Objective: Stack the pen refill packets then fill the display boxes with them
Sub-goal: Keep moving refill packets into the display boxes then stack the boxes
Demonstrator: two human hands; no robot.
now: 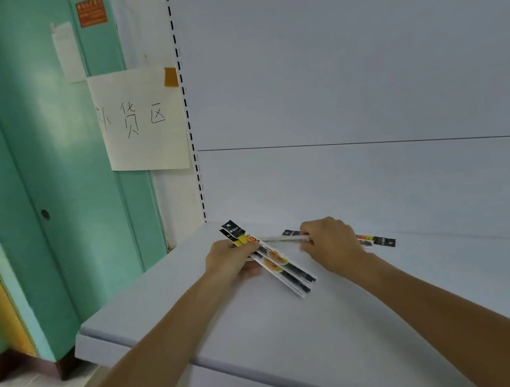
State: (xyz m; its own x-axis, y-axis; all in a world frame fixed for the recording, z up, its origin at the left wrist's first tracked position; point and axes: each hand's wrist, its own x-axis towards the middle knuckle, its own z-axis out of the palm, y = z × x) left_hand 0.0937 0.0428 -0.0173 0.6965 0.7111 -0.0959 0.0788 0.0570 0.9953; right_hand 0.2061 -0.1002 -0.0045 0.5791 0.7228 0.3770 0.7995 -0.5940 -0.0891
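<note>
Gripping glossy packet stack (285,269), left hand (230,257) fingers; right hand (331,241) fingers pinch slim packet (281,238).

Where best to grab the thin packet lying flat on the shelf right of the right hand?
Likely pinch the thin black-ended refill packet across its narrow width at the exposed black end, from above-right: it lies flat on the grey shelf, and the right hand hides its other end.
</note>
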